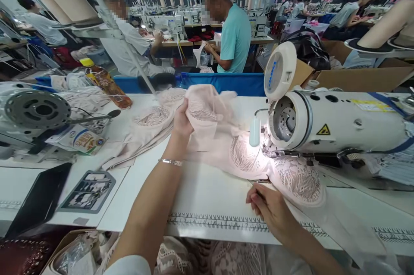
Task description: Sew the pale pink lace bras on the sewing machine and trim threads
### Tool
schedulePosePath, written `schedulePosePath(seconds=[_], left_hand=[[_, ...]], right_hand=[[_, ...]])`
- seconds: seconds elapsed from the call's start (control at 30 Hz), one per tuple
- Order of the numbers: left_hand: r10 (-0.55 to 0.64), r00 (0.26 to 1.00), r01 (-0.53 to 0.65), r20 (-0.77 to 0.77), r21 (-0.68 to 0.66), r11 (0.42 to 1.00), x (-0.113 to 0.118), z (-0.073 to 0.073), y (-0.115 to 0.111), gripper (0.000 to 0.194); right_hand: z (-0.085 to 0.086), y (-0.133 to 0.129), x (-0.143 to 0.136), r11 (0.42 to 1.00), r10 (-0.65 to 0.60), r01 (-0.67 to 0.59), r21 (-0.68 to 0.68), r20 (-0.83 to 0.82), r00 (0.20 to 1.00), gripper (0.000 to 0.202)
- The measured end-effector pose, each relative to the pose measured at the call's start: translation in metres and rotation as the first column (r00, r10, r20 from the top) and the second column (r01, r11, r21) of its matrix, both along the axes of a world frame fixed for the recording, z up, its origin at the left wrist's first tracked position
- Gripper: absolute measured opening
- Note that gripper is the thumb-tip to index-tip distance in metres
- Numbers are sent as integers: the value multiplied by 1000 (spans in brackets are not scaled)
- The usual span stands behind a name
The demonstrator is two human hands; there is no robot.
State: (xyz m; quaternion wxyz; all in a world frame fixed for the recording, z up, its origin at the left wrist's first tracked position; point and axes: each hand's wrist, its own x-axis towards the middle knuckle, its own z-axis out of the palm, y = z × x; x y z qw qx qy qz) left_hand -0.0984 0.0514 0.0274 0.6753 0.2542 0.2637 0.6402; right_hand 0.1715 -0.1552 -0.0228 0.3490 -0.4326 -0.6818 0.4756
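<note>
My left hand [183,120] is raised over the table's middle, its thumb and fingers gripping a pale pink lace bra piece [202,107]. To its right, another pink lace bra [247,154] lies at the lit needle area of the white sewing machine [291,122], one cup on each side. Just in front of that bra, my right hand [267,206] is closed with curled fingers over the table; whatever it may hold is too small to make out. More pink bra pieces [150,117] lie stacked left of my left hand.
On the left are a second machine [35,111], a tea bottle [108,83], a drink carton [77,138], a black folder [40,197] and a grey tray [89,192]. A ruler strip [220,221] runs along the front edge. Several people sit at machines beyond the blue cloth [226,84].
</note>
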Motion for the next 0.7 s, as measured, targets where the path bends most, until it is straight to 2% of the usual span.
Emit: schedulePosePath(seconds=[0.03,0.1,0.17,0.2,0.3,0.43,0.6,0.7], left_hand=[[45,999,-45,13,32,998,-8,1,-6,45],[123,992,-126,40,79,989,-18,2,-15,51],[166,985,-171,53,106,980,-23,2,-20,56],[178,983,-183,52,115,976,-24,2,-21,57],[184,983,-185,18,140,973,-26,1,-20,56],[186,981,-177,-50,151,972,-28,-1,-19,55],[182,981,-172,-64,142,975,-28,-3,-20,56],[200,977,-187,-73,152,970,-29,8,-24,56]], right_hand=[[-1,7,-14,986,7,-29,-164,-132,991,44],[-1,26,-41,907,-5,-161,-390,-391,920,52],[3,51,-64,799,-95,-323,-507,-637,765,54],[6,63,-75,765,-174,-367,-529,-719,673,50],[17,95,-98,790,-285,-341,-509,-798,531,34],[27,117,-112,838,-351,-259,-479,-839,417,30],[31,131,-117,857,-386,-190,-479,-841,378,31],[29,127,-118,860,-403,-148,-488,-829,389,35]])
